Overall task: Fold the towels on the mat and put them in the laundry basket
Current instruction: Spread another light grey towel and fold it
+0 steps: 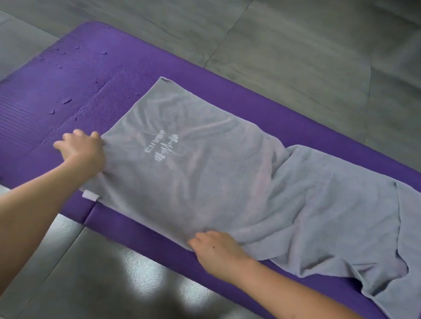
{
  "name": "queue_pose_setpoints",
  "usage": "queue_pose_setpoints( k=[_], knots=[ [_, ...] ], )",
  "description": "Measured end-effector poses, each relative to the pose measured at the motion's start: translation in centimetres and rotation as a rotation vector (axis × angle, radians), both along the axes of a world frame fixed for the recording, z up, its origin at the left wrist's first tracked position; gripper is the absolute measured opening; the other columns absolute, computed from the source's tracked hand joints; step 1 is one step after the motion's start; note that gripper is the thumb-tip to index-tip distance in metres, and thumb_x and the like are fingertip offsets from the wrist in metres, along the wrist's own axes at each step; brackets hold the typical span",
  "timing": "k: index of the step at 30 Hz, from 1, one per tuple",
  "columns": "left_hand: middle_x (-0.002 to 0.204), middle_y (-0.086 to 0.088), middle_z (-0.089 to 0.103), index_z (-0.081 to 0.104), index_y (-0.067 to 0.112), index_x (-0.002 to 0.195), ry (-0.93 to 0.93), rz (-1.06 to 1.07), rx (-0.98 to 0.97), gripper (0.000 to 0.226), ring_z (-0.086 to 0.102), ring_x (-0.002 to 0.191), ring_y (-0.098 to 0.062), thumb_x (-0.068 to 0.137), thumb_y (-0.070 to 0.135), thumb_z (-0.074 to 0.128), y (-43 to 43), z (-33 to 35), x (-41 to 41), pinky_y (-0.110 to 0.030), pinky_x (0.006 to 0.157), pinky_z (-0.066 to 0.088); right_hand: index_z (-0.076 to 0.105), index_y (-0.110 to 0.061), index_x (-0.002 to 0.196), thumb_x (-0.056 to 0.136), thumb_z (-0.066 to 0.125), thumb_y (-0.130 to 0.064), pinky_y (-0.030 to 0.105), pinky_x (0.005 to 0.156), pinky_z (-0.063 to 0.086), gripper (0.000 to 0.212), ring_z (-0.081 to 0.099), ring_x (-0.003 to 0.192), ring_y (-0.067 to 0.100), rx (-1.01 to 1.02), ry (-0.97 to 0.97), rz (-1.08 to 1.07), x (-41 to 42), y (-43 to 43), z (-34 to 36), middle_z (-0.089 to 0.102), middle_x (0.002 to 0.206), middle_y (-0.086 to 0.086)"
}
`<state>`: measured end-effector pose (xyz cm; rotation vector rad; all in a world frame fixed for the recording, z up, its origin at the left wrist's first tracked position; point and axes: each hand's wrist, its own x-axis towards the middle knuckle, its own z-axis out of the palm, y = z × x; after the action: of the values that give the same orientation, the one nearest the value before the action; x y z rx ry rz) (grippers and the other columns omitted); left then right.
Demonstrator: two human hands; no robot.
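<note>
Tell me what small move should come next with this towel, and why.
Probably pull the grey towel taut and flat before any fold. The left hand grips its short edge and the right hand its near long edge, yet the towel's right end lies bunched and turned over on the purple mat, so folding now would likely trap creases.

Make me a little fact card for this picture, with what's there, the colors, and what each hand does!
towel: grey, with a white print, spread out and wrinkled on the mat
mat: purple, on a grey floor
left hand: grips the towel's short end
right hand: pinches the towel's near long edge
tag: small, pale, at the towel's near corner
laundry basket: not in view
</note>
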<state>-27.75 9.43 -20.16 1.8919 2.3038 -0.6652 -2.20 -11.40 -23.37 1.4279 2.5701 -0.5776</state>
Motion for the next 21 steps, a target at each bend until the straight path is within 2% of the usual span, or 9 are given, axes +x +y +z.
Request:
queue_pose_setpoints(
  k=[2, 4, 6, 8, 9, 11, 13, 18, 21],
  knots=[
    [0.123, -0.014, 0.044, 0.044, 0.017, 0.129, 0.047, -0.128, 0.018, 0.044, 0.044, 0.115, -0.033, 0.086, 0.021, 0.053, 0.1, 0.5, 2.0, -0.041, 0.092, 0.040, 0.065, -0.010, 0.085, 0.078, 0.070, -0.023, 0.030, 0.056, 0.046, 0.016, 0.064, 0.074, 0.027, 0.009, -0.065, 0.058, 1.1, 0.0, 1.6, 0.065, 0.082, 0.008],
    [0.122, -0.013, 0.044, 0.046, 0.017, 0.127, 0.019, -0.295, 0.060, 0.043, 0.043, 0.115, -0.031, 0.086, 0.020, 0.055, 0.0, 0.8, 5.0, -0.038, 0.090, 0.041, 0.063, -0.019, 0.068, 0.058, 0.082, -0.030, 0.019, 0.041, 0.038, 0.024, 0.060, 0.052, 0.017, 0.092, -0.095, 0.125, 3.5, -0.3, 2.9, 0.061, 0.062, -0.004],
    [0.122, -0.014, 0.044, 0.047, 0.017, 0.126, -0.101, -0.457, 0.083, 0.041, 0.043, 0.116, -0.032, 0.086, 0.020, 0.055, -0.6, 0.9, 8.8, -0.038, 0.090, 0.041, 0.060, -0.022, 0.061, 0.048, 0.084, -0.027, 0.016, 0.037, 0.033, 0.028, 0.057, 0.045, 0.014, 0.035, -0.165, 0.106, 7.4, -0.9, 3.5, 0.057, 0.056, -0.007],
    [0.121, -0.013, 0.044, 0.048, 0.017, 0.124, -0.217, -0.607, 0.083, 0.039, 0.043, 0.115, -0.033, 0.085, 0.017, 0.053, -1.7, 1.4, 13.1, -0.038, 0.089, 0.041, 0.061, -0.023, 0.065, 0.056, 0.078, -0.038, 0.018, 0.041, 0.038, 0.024, 0.061, 0.053, 0.013, -0.011, -0.267, 0.008, 11.4, -1.9, 5.3, 0.061, 0.062, -0.007],
    [0.121, -0.012, 0.044, 0.048, 0.016, 0.124, -0.256, -0.677, 0.071, 0.039, 0.043, 0.115, -0.032, 0.085, 0.016, 0.052, -2.4, 1.7, 15.4, -0.038, 0.088, 0.041, 0.064, -0.020, 0.074, 0.068, 0.066, -0.044, 0.021, 0.050, 0.045, 0.025, 0.065, 0.066, 0.017, -0.041, -0.292, -0.070, 13.5, -2.7, 6.1, 0.066, 0.074, -0.002],
    [0.121, -0.011, 0.044, 0.048, 0.016, 0.125, -0.322, -0.803, 0.038, 0.039, 0.042, 0.116, -0.032, 0.086, 0.014, 0.050, -4.1, 2.2, 19.9, -0.037, 0.086, 0.041, 0.062, -0.013, 0.102, 0.089, 0.041, -0.036, 0.031, 0.076, 0.047, 0.033, 0.062, 0.098, 0.024, -0.040, -0.343, -0.315, 18.1, -4.5, 6.7, 0.064, 0.108, 0.007],
    [0.123, -0.010, 0.044, 0.048, 0.016, 0.127, -0.377, -0.915, 0.003, 0.039, 0.041, 0.116, -0.031, 0.088, 0.014, 0.048, -5.9, 2.5, 24.0, -0.037, 0.085, 0.041, 0.056, -0.014, 0.114, 0.095, 0.039, -0.028, 0.032, 0.084, 0.043, 0.029, 0.056, 0.111, 0.025, -0.118, -0.403, -0.603, 21.9, -6.9, 6.9, 0.060, 0.120, 0.006],
    [0.128, -0.007, 0.043, 0.046, 0.020, 0.130, -0.397, -1.156, -0.075, 0.038, 0.038, 0.120, -0.027, 0.092, 0.019, 0.045, -9.9, 3.1, 32.8, -0.036, 0.090, 0.041, 0.050, -0.015, 0.119, 0.096, 0.041, -0.030, 0.031, 0.075, 0.046, 0.029, 0.056, 0.106, 0.025, -0.025, -0.516, -1.221, 30.2, -15.4, 5.4, 0.058, 0.117, 0.003],
    [0.135, -0.005, 0.041, 0.042, 0.024, 0.136, -0.352, -1.276, -0.159, 0.041, 0.035, 0.125, -0.025, 0.094, 0.024, 0.043, -12.3, 3.2, 36.9, -0.036, 0.096, 0.041, 0.050, -0.010, 0.116, 0.094, 0.045, -0.031, 0.034, 0.073, 0.042, 0.031, 0.055, 0.105, 0.032, -0.054, -0.388, -1.668, 34.3, -20.8, 3.6, 0.057, 0.116, 0.010]
  ],
)
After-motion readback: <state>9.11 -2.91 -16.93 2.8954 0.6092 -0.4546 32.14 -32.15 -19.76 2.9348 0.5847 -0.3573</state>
